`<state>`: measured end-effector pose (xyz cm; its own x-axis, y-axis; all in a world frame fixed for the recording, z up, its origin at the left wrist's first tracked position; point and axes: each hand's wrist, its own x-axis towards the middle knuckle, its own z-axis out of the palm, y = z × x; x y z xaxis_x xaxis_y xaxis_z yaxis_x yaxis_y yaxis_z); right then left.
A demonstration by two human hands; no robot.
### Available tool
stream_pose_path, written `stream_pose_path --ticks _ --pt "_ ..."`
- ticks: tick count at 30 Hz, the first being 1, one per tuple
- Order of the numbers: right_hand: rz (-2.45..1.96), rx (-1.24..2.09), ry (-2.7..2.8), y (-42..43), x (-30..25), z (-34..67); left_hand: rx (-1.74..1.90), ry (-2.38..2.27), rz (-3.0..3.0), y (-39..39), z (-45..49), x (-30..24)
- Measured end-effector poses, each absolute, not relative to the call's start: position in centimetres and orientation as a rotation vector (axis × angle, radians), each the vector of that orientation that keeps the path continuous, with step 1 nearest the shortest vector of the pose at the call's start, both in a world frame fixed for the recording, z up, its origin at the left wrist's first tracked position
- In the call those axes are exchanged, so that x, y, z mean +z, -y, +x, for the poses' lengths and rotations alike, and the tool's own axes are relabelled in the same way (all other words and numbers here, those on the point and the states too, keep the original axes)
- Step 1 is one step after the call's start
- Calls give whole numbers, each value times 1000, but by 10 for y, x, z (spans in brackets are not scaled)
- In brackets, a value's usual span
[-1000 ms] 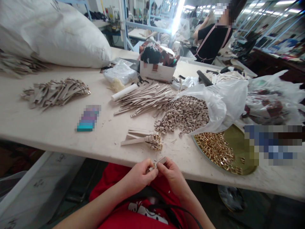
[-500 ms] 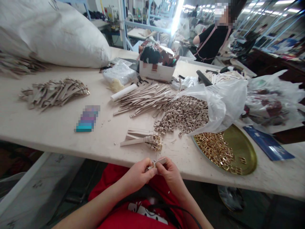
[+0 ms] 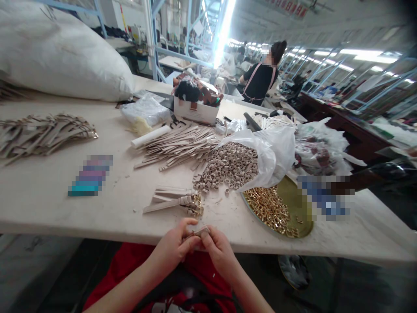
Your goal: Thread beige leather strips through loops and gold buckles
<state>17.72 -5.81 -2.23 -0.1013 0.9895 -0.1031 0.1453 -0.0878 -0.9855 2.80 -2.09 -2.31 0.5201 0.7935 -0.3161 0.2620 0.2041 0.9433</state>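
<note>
At the table's front edge my left hand (image 3: 180,241) is closed, thumb and fingers pinching a beige strap (image 3: 201,231). My right hand (image 3: 219,248) grips the same strap from the other side, fingertips close to those of the left. Much of the strap is hidden by my fingers. Just beyond my hands lies a small bunch of beige straps (image 3: 167,203) with gold buckles (image 3: 197,204) at their right ends. Farther off is a heap of small beige loops (image 3: 228,167), partly under a clear plastic bag (image 3: 275,150).
To the right, an oval tray (image 3: 301,208) holds many gold buckles (image 3: 267,208). Loose straps (image 3: 182,145) and a white roll (image 3: 150,137) lie mid-table. More straps (image 3: 45,134) and a big white sack (image 3: 65,56) are at left. A person (image 3: 262,80) stands beyond the table.
The view has swung to the right, so the table's things sit farther left. Both hands still hold the strap together; the left forefinger looks more raised.
</note>
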Motion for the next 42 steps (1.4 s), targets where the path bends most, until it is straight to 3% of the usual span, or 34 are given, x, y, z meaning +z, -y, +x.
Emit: stream_pose_path --ticks 3,7,9,15,20,22,30,42 --pt "-1458 1169 1487 33 -29 207 471 -1049 1526 17 28 -23" --pt "-1921 387 1719 -22 -42 258 455 -1115 1506 12 33 -29" --pt "-1991 322 1747 -45 -48 275 437 -1094 1475 11 36 -30" --pt "-1984 426 1732 -48 -53 272 451 -1100 1434 5 37 -21" --pt "-1478 1290 1211 -8 -34 227 563 -1165 1493 1 38 -15" --pt "-1354 1412 1020 5 -28 207 559 -1182 1540 1 39 -13" --pt "-1333 1400 977 27 -28 177 381 -1105 1663 7 23 -2" --pt "-1114 1499 791 53 -27 155 581 -1031 1314 23 21 -11"
